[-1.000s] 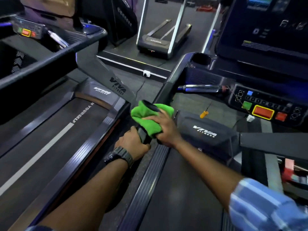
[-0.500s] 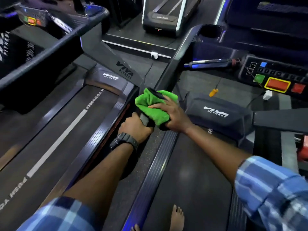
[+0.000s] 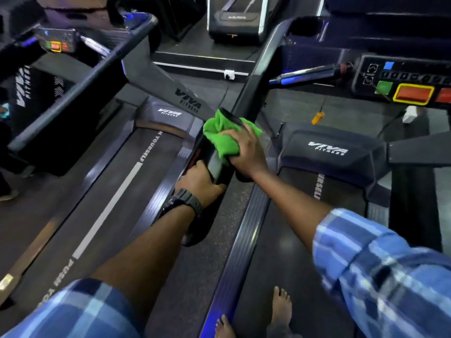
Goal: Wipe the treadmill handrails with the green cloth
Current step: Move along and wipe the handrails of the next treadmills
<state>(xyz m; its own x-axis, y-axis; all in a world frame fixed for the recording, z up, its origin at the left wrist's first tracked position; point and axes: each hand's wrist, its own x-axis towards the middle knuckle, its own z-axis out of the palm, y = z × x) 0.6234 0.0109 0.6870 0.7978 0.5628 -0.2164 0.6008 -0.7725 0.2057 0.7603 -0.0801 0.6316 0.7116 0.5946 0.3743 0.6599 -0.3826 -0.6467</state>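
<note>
At the bottom of the frame two bare feet [image 3: 280, 311] stand on the dark belt of the right-hand treadmill, beside its ribbed side rail [image 3: 246, 242]. Both forearms reach up the frame from rolled blue plaid sleeves [image 3: 380, 272].

The left hand [image 3: 199, 182], with a black wristwatch [image 3: 186, 202] on its wrist, is closed around the lower end of the handrail [image 3: 249, 93], knuckles up, just below centre. The right hand [image 3: 244, 152] sits just above it, its arm nearly straight and coming in from the lower right. Its fingers are curled tight over the green cloth [image 3: 220, 135], pressing it against the rail.

The cloth is soft, nappy and bunched into folds. It wraps the rail from the left and over the top, with a corner poking out on the right past the knuckles, a little above the middle of the frame. The rail is a smooth dark bar with a flat, faintly glossy face. Its long axis runs diagonally, from the hands at lower left up to the right, towards the cup holder [image 3: 305, 32] near the top of the frame.

Farther off, at upper right, the control console [image 3: 402, 79] shows green, red and blue buttons, blurred. A neighbouring treadmill [image 3: 109, 181] with a white stripe on its belt fills the left side.
</note>
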